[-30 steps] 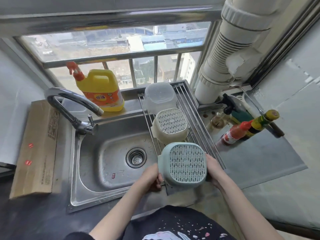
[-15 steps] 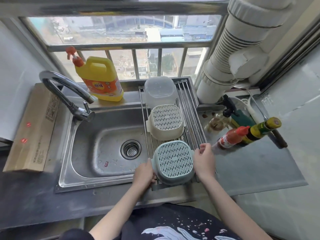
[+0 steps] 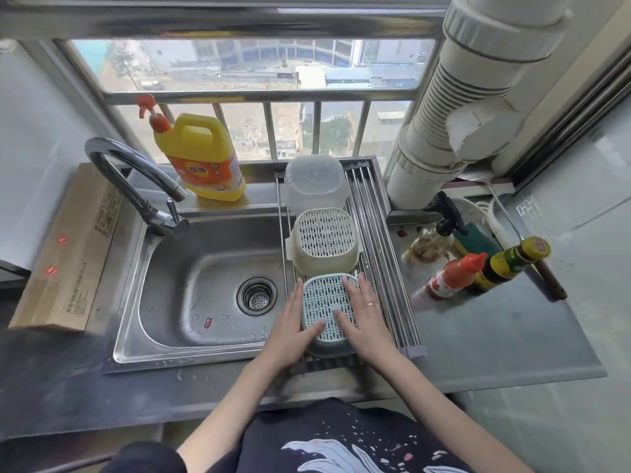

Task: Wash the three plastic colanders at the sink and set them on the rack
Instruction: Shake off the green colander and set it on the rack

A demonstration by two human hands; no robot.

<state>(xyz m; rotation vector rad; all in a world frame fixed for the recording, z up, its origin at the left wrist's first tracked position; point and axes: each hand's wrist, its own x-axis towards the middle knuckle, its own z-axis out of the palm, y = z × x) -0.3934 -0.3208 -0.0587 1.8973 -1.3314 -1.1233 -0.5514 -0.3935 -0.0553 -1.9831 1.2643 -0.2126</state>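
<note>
Nearest you, your two forearms reach out over the dark counter edge toward the roll-up rack that spans the right side of the sink. Your left hand lies flat with its fingers spread, palm against the left flank of the blue-green colander and thumb resting on its slotted base. Your right hand, with a ring on one finger, is likewise flat and spread, covering the right part of that base with the thumb laid on top. Neither hand is pinching anything; both simply rest on it. This colander sits upside down at the near end of the rack.

Just beyond it, touching or nearly touching, the cream colander also stands inverted on the rack, slotted base up. Past that, at the far end of the rack, the clear colander sits upside down as well, so all three line up in a row from near to far.

To the left, the sink basin is wet, with the drain strainer near its middle and the curved faucet arching over its far left corner. A cardboard box lies on the counter left of the sink. On the right side of the counter stand a red-capped bottle and a dark bottle with a yellow cap, leaning side by side. Farthest back, the yellow detergent jug stands on the ledge beneath the window.
</note>
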